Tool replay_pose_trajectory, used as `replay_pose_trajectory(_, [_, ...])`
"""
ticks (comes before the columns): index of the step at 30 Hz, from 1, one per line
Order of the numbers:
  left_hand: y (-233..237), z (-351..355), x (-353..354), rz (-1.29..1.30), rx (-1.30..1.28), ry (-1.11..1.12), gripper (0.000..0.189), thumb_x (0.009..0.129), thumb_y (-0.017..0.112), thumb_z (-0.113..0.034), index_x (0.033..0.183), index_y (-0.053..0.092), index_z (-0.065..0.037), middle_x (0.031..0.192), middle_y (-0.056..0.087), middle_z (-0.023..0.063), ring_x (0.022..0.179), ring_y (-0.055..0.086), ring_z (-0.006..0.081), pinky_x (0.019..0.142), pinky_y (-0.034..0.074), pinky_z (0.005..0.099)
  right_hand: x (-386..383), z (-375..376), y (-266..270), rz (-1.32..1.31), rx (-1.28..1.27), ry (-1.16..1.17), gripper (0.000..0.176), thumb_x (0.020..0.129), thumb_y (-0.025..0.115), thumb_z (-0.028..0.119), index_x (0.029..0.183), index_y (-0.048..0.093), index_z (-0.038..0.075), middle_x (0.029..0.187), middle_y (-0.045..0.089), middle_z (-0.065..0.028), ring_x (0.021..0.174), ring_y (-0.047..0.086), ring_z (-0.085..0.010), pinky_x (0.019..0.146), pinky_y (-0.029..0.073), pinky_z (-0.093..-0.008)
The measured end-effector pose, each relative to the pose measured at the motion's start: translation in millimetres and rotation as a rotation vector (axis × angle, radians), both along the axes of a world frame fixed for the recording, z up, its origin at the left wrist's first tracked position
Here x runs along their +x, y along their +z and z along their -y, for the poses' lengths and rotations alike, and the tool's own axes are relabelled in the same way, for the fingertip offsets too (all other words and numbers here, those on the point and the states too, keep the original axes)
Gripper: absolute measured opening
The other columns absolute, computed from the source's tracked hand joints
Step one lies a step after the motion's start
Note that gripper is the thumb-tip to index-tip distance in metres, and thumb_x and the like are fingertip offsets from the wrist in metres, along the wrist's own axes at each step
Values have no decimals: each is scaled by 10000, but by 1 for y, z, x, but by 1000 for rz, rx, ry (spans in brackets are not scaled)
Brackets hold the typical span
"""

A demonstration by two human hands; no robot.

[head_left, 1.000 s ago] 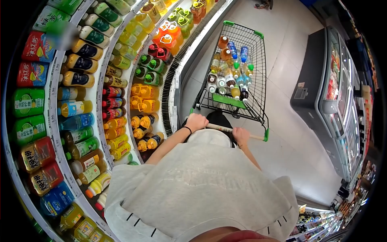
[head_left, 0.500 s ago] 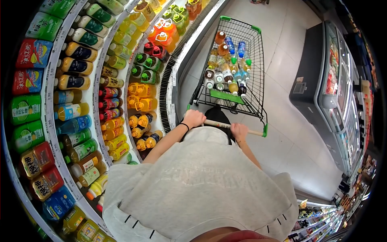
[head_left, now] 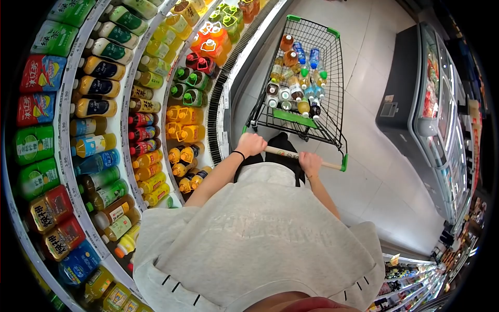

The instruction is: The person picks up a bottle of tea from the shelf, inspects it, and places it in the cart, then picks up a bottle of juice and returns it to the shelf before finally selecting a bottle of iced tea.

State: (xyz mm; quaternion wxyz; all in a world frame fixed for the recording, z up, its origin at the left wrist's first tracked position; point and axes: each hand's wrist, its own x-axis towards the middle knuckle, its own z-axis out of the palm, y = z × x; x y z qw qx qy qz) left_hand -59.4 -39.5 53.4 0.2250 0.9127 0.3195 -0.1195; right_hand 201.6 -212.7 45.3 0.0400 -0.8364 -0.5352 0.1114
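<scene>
My left hand [head_left: 252, 144] is closed around the left part of the shopping cart's handle [head_left: 283, 153]. Further right on the same bar, my right hand [head_left: 311, 163] also has its fingers wrapped round it. In front of me stands the black wire shopping cart [head_left: 332, 99] with green corner pieces. Several drink bottles lie and stand inside it, among them a blue-labelled bottle [head_left: 314, 58], an amber bottle [head_left: 286, 43] and a dark-capped bottle [head_left: 315, 110]. A dark band circles my left wrist.
Curved shelves on the left hold rows of bottles, including orange drinks [head_left: 185, 115] and cream-coloured ones [head_left: 100, 86]. A grey-sided freezer cabinet [head_left: 396, 93] with a glass top stands right of the cart. Pale floor tiles [head_left: 384, 187] lie between. More stocked shelves [head_left: 410, 275] show at lower right.
The cart's basket and both hands on its handle have shifted slightly in view; the handle sits a little farther right. The far end of the cart is marginally higher. Both grips stay the same.
</scene>
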Motion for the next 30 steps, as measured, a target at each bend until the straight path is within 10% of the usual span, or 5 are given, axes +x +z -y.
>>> replay_pose_trajectory(30, [24,-93,18,-201,-116,55,497,948,419,-384,861,800,-78,932,773,197,889,750,381,837,579,495,-10,-68,2,32,76,-48,442,901,520,352,659,760,72,628,683,-181,549,674,-403,539,515,-534])
